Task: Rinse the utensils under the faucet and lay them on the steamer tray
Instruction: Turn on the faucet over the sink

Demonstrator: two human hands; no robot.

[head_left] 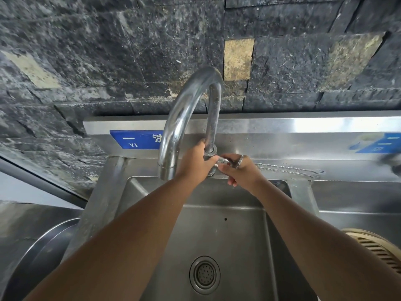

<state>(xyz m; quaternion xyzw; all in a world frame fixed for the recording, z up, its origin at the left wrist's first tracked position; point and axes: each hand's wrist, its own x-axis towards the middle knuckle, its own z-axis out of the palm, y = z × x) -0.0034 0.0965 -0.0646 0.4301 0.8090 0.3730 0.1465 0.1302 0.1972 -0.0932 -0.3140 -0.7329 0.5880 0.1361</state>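
A tall curved steel faucet [184,109] rises behind the steel sink [217,224]; no water runs from its spout. My left hand [195,164] wraps around the faucet's base column. My right hand [240,170] pinches the faucet's side handle [223,160] with thumb and fingers. Two thin twisted metal utensils with forked tips [290,169] lie on the sink's back ledge, right of my right hand. The bamboo steamer tray [377,250] shows partly at the right edge, beside the basin.
A drain strainer [204,274] sits in the basin floor. A large round steel vessel [43,253] stands at the lower left. A second basin [355,196] lies to the right. Blue labels [136,139] hang on the steel backsplash below a dark stone wall.
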